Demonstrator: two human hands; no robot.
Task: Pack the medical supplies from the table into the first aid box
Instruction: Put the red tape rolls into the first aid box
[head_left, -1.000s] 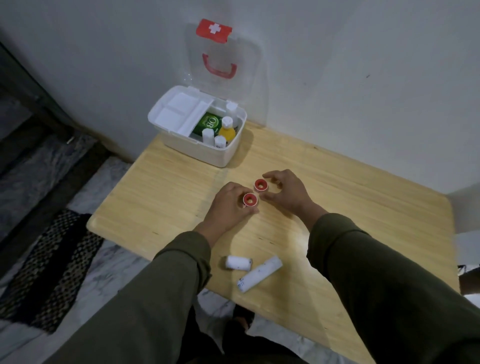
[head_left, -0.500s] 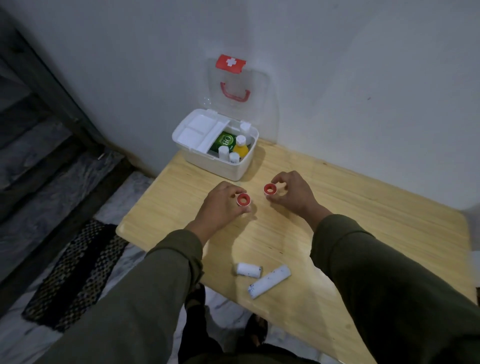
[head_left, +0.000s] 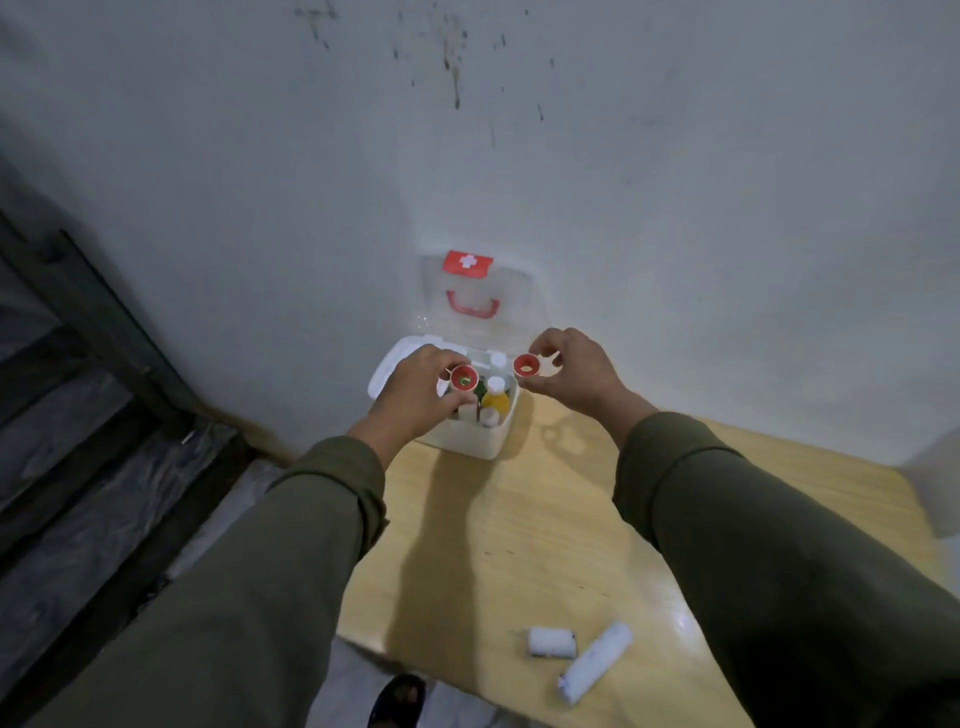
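Note:
My left hand (head_left: 418, 397) holds a red tape roll (head_left: 463, 377) over the open white first aid box (head_left: 480, 440). A second red tape roll (head_left: 525, 365) is pinched in my right hand (head_left: 574, 375), just above the box's right rim. The box's clear lid (head_left: 480, 304), with a red handle and a red cross label, leans on the wall. Inside I see a yellow bottle (head_left: 494, 399) and small white containers. A short bandage roll (head_left: 551, 642) and a longer white roll (head_left: 595, 662) lie near the table's front edge.
The box stands at the back left corner of the wooden table (head_left: 545, 530), against the grey wall. Left of the table, the floor drops away to dark stone tiles (head_left: 93, 467). A foot (head_left: 397, 701) shows below the table's front edge.
Both hands have lifted the red tape rolls off the table and carried them forward to the box. The camera has tilted up and closer to the wall.

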